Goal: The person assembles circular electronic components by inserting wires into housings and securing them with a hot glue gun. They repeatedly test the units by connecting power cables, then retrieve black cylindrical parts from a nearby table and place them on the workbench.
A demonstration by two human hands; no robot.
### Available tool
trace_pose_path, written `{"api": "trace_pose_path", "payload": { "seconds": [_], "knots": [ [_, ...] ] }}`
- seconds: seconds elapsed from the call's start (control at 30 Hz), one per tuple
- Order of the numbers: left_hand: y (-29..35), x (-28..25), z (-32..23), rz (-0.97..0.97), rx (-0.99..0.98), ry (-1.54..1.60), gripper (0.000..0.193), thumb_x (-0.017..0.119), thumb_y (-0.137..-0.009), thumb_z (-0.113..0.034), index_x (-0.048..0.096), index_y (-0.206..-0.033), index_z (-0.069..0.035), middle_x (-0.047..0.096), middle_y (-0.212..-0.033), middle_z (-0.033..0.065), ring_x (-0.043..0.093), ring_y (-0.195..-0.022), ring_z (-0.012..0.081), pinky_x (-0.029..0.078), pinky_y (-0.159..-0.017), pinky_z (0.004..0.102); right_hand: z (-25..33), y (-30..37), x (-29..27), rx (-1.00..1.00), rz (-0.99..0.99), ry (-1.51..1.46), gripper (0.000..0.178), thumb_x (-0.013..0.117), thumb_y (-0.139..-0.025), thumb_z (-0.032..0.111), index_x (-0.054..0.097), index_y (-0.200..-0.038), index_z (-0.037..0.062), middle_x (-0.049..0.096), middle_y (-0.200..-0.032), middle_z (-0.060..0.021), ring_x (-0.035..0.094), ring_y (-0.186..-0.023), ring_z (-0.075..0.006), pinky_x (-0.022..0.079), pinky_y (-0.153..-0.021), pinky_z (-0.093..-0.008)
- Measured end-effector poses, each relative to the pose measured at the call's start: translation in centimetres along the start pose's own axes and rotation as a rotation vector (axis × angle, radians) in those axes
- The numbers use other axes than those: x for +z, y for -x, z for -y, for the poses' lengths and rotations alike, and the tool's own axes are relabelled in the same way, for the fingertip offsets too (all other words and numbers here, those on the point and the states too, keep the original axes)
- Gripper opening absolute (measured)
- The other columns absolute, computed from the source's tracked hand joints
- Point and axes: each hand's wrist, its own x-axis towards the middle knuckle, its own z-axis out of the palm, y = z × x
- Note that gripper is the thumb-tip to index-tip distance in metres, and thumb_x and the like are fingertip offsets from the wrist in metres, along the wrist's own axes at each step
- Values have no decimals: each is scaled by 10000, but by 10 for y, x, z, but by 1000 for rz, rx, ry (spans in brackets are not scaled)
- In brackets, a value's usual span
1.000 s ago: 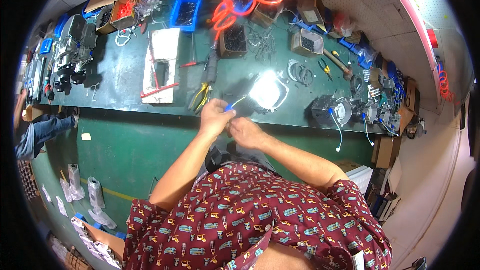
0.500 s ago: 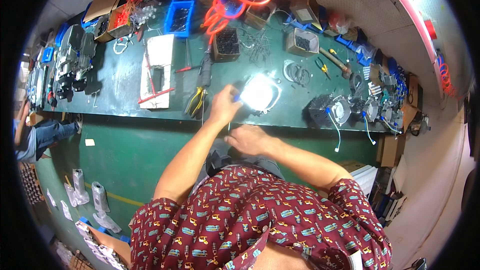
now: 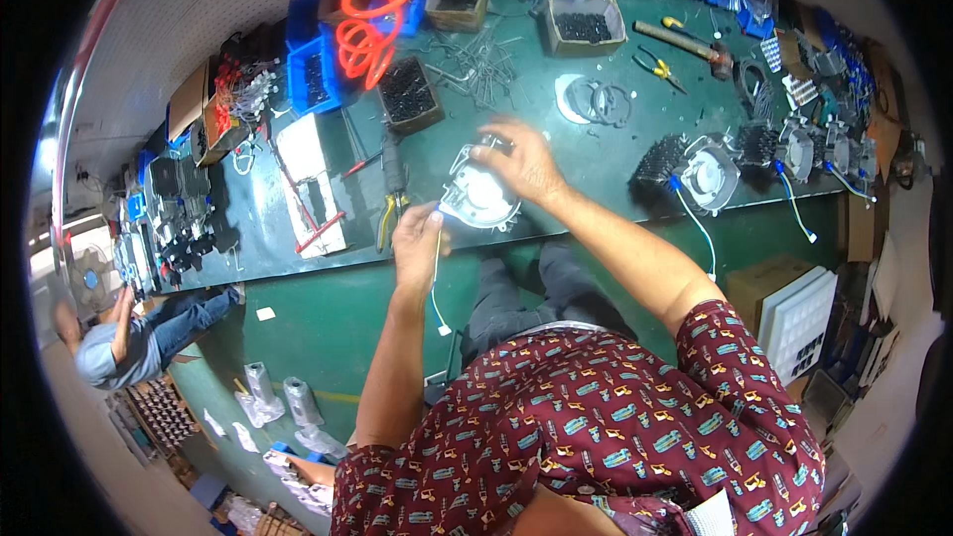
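Observation:
A round silver metal motor housing lies on the green bench in front of me, glare whitening its inner face. My right hand grips its far right rim, thumb over the edge and fingers curled round a dark piece there. At the near left side, my left hand pinches a thin white cable by the blue fitting on the housing. The cable hangs past the bench edge to a small white plug. My left fingertips partly hide the fitting.
Similar housings with hanging cables stand to the right. Yellow-handled pliers and a dark power driver lie left. Beyond are a box of black screws, metal rods and a hammer. A person is at far left.
My right hand has risen from below the bench edge to the housing's far rim. My left hand has shifted down to the cable. The view has swung, and the housing's glare has faded.

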Motion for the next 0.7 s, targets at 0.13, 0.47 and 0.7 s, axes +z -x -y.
{"api": "trace_pose_path", "payload": {
  "seconds": [0.13,0.47,0.7],
  "knots": [
    [9,5,14,-47,61,19,173,616,-980,-92,590,-1129,-10,621,-842,16,531,-640,69,419,-511,225,2,5,1,10,-22,-85,439,767,-793,344,729,-1097,30,600,-1301,-267,568,-1213,-406,446,-1039,-441],
    [5,16,1,48,-37,279,37,580,-978,-26,588,-995,-58,670,-940,64,620,-777,145,526,-696,307,7,-4,-12,-89,57,41,351,765,-818,257,723,-1088,36,699,-1079,-193,604,-1123,-372,456,-1017,-436],
    [13,18,16,-70,1,283,79,601,-978,-46,626,-1052,-33,691,-1008,66,660,-893,161,556,-784,328,9,-5,-8,-113,97,23,352,773,-815,255,723,-1095,48,699,-1064,-202,590,-1142,-379,445,-1027,-444]
  ]
}}
